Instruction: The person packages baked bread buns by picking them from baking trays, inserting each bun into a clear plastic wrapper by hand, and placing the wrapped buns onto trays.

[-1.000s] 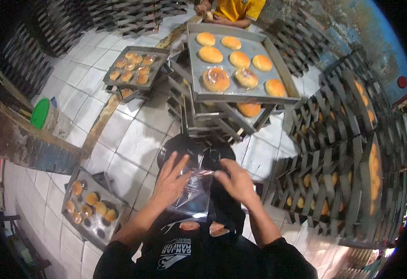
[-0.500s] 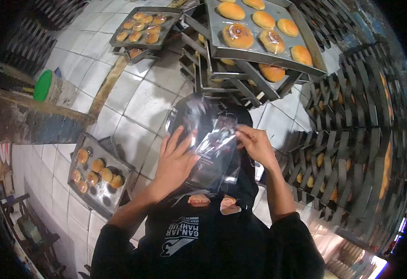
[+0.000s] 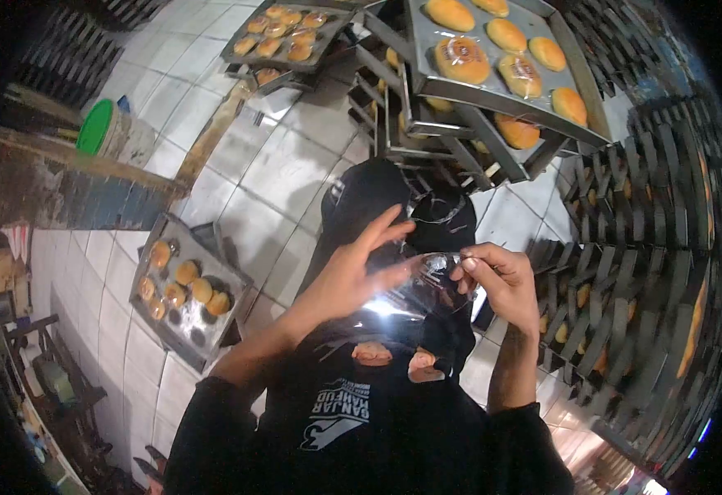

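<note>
A clear plastic bag [image 3: 394, 307] is spread over my lap, glossy with a bright reflection. Fingertips of my right hand [image 3: 503, 285] pinch its upper right edge. My left hand [image 3: 362, 268] lies over the bag's left part with its fingers spread, slightly blurred; I cannot tell whether it touches the plastic. Just past my knees, a metal tray [image 3: 509, 101] carries golden buns in rows. Two of them, a bun [image 3: 462, 61] and its neighbour [image 3: 520, 76], are in clear printed wrappers.
More trays are stacked crosswise under the near one. At left on the tiled floor sits a tray [image 3: 200, 334] of several buns; another tray [image 3: 249, 59] stands farther back. Tall stacks of dark trays [image 3: 625, 305] line the right. A green-rimmed bucket [image 3: 126, 136] stands behind a wooden ledge.
The plastic has come down closer to my body and flattened. My left hand has shifted right across it with fingers spread, and my right hand still pinches the edge. The whole view has shifted slightly.
</note>
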Motion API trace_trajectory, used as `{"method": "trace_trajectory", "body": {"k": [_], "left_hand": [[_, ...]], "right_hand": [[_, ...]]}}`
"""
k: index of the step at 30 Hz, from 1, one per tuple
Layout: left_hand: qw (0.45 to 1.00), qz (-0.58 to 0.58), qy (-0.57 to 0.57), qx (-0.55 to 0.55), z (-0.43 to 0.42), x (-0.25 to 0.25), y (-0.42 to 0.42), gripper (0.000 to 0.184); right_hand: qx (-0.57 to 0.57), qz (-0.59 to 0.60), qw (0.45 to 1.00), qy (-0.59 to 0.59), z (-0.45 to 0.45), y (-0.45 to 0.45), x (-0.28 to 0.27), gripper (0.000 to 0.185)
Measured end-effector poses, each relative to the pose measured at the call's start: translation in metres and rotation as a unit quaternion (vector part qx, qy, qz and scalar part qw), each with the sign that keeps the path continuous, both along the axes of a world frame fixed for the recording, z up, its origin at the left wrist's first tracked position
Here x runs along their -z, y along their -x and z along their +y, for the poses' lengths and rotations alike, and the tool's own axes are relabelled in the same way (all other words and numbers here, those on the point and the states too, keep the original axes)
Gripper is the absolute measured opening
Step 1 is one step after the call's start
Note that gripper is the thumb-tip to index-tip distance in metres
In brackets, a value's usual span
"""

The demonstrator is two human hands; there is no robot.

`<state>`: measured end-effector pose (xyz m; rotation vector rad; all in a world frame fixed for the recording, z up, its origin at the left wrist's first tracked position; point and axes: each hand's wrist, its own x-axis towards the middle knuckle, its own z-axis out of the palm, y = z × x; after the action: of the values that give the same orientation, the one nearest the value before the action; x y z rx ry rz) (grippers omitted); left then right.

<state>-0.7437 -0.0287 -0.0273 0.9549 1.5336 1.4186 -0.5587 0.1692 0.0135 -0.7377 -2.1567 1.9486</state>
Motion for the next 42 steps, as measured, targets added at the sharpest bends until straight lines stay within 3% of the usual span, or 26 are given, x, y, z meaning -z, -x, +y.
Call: {"method": "trace_trajectory", "body": {"k": [1,4,5,7,8,9,10,11,12,14,16,18,19,20,22,25,26,28,30,33,34,36,39,40,42], "left_hand": [[1.000,-0.010,-0.023,0.000,0.009,0.014,0.000,0.053],[0.976,-0.154,0.084,0.129,0.013,0.003,0.007,0.031],[0.968,-0.211,0.117,0.063,0.014,-0.016,0.005,0.026],[0.991,-0.084,0.102,0.037,0.009,-0.017,0.010,0.026],[0.976,-0.175,0.131,0.010,0.004,-0.001,0.013,0.025],[0.951,-0.269,0.083,-0.126,-0.014,0.005,0.017,0.026],[0.930,-0.327,0.045,-0.165,-0.005,0.004,0.021,0.028],[0.922,-0.333,0.044,-0.191,-0.003,0.018,0.028,0.026],[0.926,-0.330,0.054,-0.176,-0.002,0.030,0.032,0.025],[0.938,-0.313,0.055,-0.141,0.013,0.047,0.059,0.023],[0.934,-0.306,0.050,-0.180,0.022,0.055,0.053,0.020],[0.927,-0.324,0.024,-0.186,0.020,0.063,0.046,0.019],[0.934,-0.303,0.025,-0.187,0.018,0.064,0.045,0.021],[0.933,-0.302,0.020,-0.195,0.018,0.063,0.044,0.023],[0.934,-0.296,0.014,-0.200,0.023,0.058,0.046,0.027],[0.920,-0.327,0.010,-0.214,0.040,0.039,0.054,0.028],[0.909,-0.344,-0.007,-0.236,0.046,0.034,0.057,0.027],[0.875,-0.407,-0.043,-0.257,0.059,0.027,0.071,0.024],[0.847,-0.449,-0.072,-0.274,0.070,0.028,0.085,0.021],[0.806,-0.505,-0.087,-0.294,0.090,0.042,0.097,0.022],[0.808,-0.511,-0.075,-0.285,0.097,0.048,0.100,0.023],[0.810,-0.523,-0.046,-0.262,0.109,0.058,0.098,0.024],[0.845,-0.503,-0.078,-0.164,0.098,0.006,0.073,0.035],[0.847,-0.508,-0.093,-0.124,0.095,-0.003,0.067,0.038],[0.850,-0.507,-0.062,-0.125,0.089,-0.015,0.056,0.045]], "right_hand": [[0.001,-0.011,1.000,-0.028,-0.003,0.007,-0.004,0.016],[0.001,-0.024,0.999,-0.031,0.012,0.018,-0.013,0.017],[0.002,-0.028,1.000,-0.012,0.017,0.019,-0.016,0.017],[-0.044,0.003,0.982,-0.184,0.024,0.023,-0.022,0.022],[-0.057,0.014,0.959,-0.279,0.039,0.024,-0.025,0.024],[0.001,0.032,0.948,-0.315,0.081,0.033,-0.026,0.026],[0.055,0.049,0.933,-0.353,0.140,0.048,-0.031,0.029],[0.118,-0.007,0.929,-0.350,0.174,0.065,-0.050,0.033],[0.134,0.050,0.919,-0.367,0.224,0.080,-0.040,0.037],[0.128,-0.110,0.876,-0.451,0.313,0.092,-0.042,0.046],[0.087,-0.276,0.835,-0.468,0.363,0.107,-0.037,0.056],[0.091,-0.320,0.799,-0.501,0.377,0.104,-0.034,0.065],[0.092,-0.343,0.782,-0.512,0.376,0.104,-0.029,0.070],[0.098,-0.325,0.819,-0.463,0.365,0.101,-0.040,0.076],[0.067,-0.350,0.827,-0.436,0.326,0.104,-0.069,0.073],[-0.036,-0.242,0.862,-0.444,0.336,0.081,-0.050,0.070],[0.024,-0.175,0.901,-0.395,0.320,0.080,-0.055,0.069],[0.124,-0.031,0.949,-0.289,0.265,0.084,-0.088,0.067],[0.148,0.137,0.958,-0.203,0.179,0.088,-0.102,0.061],[0.113,0.113,0.984,-0.079,0.061,0.085,-0.067,0.056],[0.065,0.094,0.969,-0.220,0.028,0.083,-0.040,0.056],[-0.038,0.215,0.870,-0.441,-0.011,0.084,-0.010,0.054],[0.039,0.224,0.813,-0.536,0.007,0.079,0.042,0.045],[0.095,0.257,0.804,-0.528,0.003,0.083,0.035,0.042],[0.070,0.288,0.776,-0.557,-0.008,0.087,0.015,0.041]]}}
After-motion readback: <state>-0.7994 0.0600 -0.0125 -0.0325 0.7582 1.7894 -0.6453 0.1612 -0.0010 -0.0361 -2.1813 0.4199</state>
